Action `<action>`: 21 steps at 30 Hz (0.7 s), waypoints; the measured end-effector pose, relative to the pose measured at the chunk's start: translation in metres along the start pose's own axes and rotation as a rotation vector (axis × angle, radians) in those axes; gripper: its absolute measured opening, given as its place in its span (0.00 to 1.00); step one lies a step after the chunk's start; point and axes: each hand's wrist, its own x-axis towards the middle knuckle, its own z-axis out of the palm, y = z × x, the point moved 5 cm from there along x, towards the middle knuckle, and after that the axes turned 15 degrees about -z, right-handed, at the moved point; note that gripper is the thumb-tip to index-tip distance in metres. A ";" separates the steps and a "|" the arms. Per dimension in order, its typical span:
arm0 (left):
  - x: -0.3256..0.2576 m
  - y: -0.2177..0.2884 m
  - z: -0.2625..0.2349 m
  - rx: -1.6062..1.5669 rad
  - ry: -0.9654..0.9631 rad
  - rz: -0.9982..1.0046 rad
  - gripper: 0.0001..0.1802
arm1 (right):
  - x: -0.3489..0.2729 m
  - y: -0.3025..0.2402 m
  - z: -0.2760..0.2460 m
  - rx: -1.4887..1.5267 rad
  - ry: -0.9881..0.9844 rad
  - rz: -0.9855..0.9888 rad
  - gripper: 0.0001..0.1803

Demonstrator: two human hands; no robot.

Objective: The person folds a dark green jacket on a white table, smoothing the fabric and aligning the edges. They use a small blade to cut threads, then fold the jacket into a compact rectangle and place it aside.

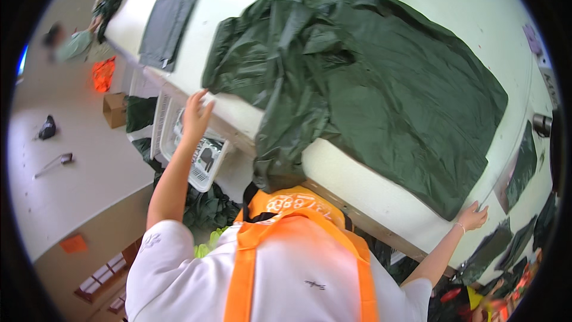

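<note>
A dark green garment (411,89), thin and shiny like a raincoat, lies spread over the white table, with one sleeve (292,113) hanging over the near edge. My left hand (195,118) is at the table's edge beside the cuff end of another sleeve, its thumb and fingers apart; whether the fingertips touch the cloth is hard to see. By the garment's lower right corner rests my right hand (472,217), fingers slightly apart and nothing visible in them.
A folded dark packet (169,31) lies on the table at the far left. Below the edge stands a white plastic basket (205,164) with packaged items. An open cardboard box (114,110) and an orange bag (103,74) sit on the floor. More green pieces (519,167) lie at the right.
</note>
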 end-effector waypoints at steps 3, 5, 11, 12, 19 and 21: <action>0.025 0.028 0.022 -0.094 0.036 0.070 0.26 | -0.014 -0.155 -0.053 1.151 -0.283 0.015 0.14; 0.050 0.009 0.045 -0.270 0.043 0.100 0.26 | -0.059 -0.288 -0.124 1.401 -0.666 -0.276 0.12; 0.059 0.013 0.057 -0.270 -0.004 -0.066 0.20 | -0.158 -0.474 -0.216 1.221 -0.620 -0.815 0.34; 0.058 0.015 0.058 -0.254 -0.054 -0.080 0.19 | -0.172 -0.480 -0.196 1.297 -0.700 -0.797 0.25; 0.057 0.008 0.062 -0.087 -0.044 0.161 0.14 | -0.145 -0.362 -0.125 1.509 -1.180 -0.103 0.09; 0.059 0.015 0.057 0.014 -0.088 0.123 0.12 | -0.118 -0.298 -0.109 1.379 -0.802 -0.212 0.08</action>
